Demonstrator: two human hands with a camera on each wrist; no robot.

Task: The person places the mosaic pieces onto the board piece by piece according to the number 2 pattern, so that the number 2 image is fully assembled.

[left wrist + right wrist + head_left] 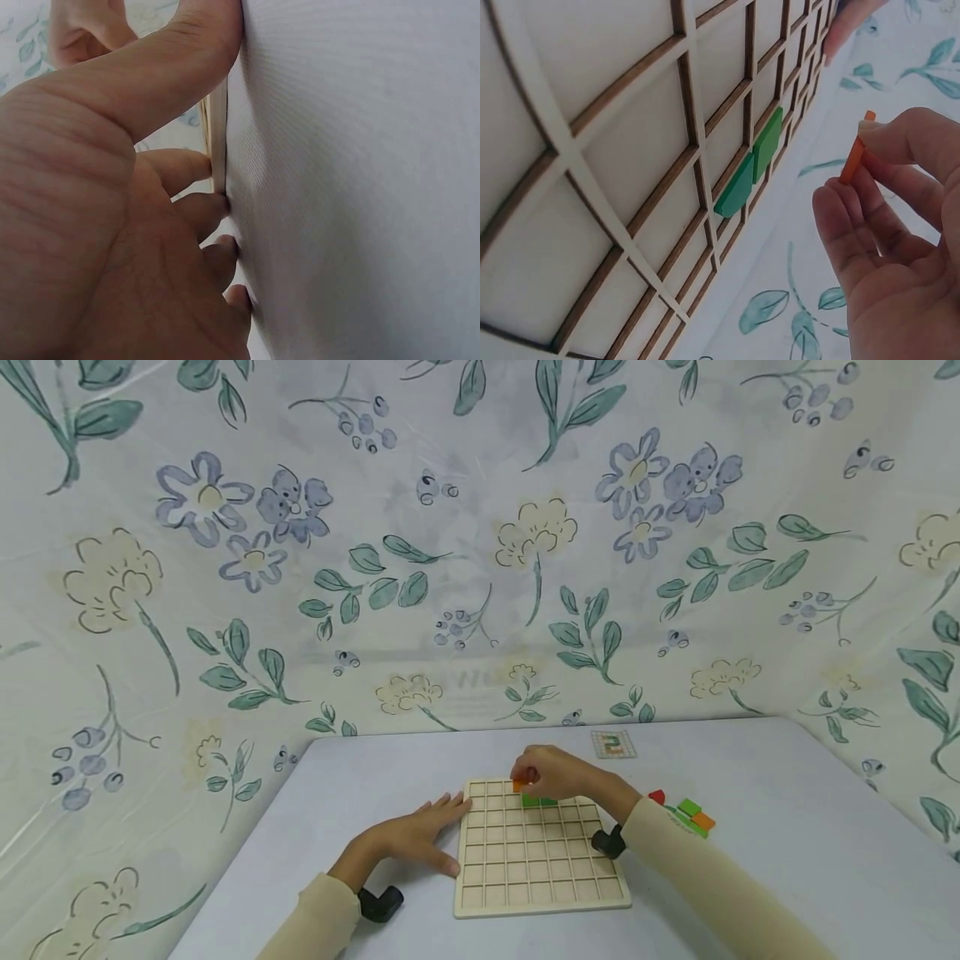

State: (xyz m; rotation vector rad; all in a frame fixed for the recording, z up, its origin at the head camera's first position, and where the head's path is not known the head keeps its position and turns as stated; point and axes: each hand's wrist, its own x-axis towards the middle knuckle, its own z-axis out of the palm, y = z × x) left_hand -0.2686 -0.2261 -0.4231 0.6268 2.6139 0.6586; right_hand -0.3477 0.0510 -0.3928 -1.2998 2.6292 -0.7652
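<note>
Orange, thin and flat, a small tile (517, 786) was pinched between the thumb and fingers of my right hand (558, 770). I held it apart from the surface, near the far edge of a pale, square, wooden-looking board (525, 870) ruled by a raised grid. My left hand (412, 837) was spread, fingers extended and thumb well away from them, with fingertips touching the board's left side and nothing in its grasp. Close to the orange tile, a bright green flat tile (767, 144) and a blue-green flat tile (736, 187) lay side by side on the grid. Right of the board, near my beige sleeve (697, 868), red, green and orange loose pieces (690, 807) sat together on a white tabletop (300, 827); beyond the board lay a small card printed with a grid and coloured shapes (613, 744)
</note>
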